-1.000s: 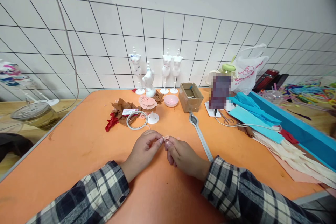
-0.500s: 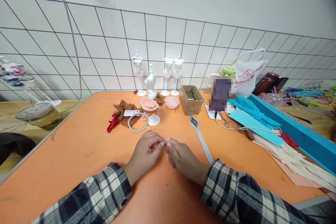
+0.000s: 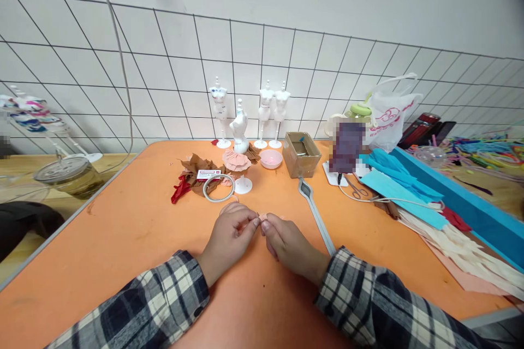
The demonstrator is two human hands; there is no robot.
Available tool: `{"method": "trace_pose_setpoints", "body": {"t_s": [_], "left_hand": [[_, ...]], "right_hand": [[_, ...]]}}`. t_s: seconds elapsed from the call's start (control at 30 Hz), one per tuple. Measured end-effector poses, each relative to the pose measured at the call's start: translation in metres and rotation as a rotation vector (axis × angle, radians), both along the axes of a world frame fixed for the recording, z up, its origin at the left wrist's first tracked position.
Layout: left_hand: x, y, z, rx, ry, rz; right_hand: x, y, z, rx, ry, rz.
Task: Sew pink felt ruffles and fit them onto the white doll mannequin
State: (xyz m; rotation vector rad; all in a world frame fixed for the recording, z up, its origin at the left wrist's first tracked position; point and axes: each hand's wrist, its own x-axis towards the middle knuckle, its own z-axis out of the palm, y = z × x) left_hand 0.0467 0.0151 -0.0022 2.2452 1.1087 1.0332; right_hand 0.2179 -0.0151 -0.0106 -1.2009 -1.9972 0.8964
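Peach cloth [image 3: 263,216], a tiny scrap, sits straight ahead of me, just above the orange table [image 3: 139,240], between my fingertips. My right hand [image 3: 291,241] pinches it between thumb and forefinger; my left hand [image 3: 229,235] has thumb and forefinger pressed together at its left edge, though what they grip is too small to tell. Neither hand is clearly nearer, and I can't make out the scrap's long axis. Farther back, a cardboard box [image 3: 303,169] holds a blue bit and other small things; just left of it is a pink bowl [image 3: 271,166], contents unclear.
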Motion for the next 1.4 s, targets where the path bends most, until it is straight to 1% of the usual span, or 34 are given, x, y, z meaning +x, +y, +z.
{"method": "trace_pose_setpoints", "body": {"t_s": [0.13,0.37,0.5,0.6,0.73,0.8,0.93,1.27,1.4], "left_hand": [[-0.0015,0.0016,-0.0001,-0.038,0.016,-0.030],[-0.0010,0.0009,0.0003,-0.069,-0.009,-0.049],[-0.0013,0.0017,-0.0013,-0.073,-0.001,-0.043],[-0.0018,0.0024,-0.0016,-0.083,0.002,-0.046],[-0.0019,0.0018,-0.0010,-0.112,-0.036,-0.017],[-0.0015,0.0012,-0.0003,-0.135,-0.059,-0.005],[-0.0005,0.0010,0.0013,-0.163,-0.074,-0.017],[-0.0009,0.0019,-0.0008,-0.159,-0.065,-0.006],[-0.0008,0.0018,0.0009,-0.122,-0.064,-0.011]], "right_hand": [[0.0023,0.0017,-0.0024,-0.061,0.005,0.047],[0.0028,0.0036,-0.0034,-0.076,0.000,0.015],[0.0043,0.0044,-0.0025,-0.113,0.023,0.040],[0.0042,0.0034,-0.0012,-0.196,0.105,0.050],[0.0037,0.0023,0.0007,-0.399,0.249,0.059],[0.0038,0.0022,0.0010,-0.452,0.302,0.071],[0.0042,0.0032,-0.0001,-0.460,0.319,0.086],[0.0030,0.0020,-0.0021,-0.487,0.311,0.075],[0.0009,0.0013,-0.0022,-0.503,0.319,0.049]]}}
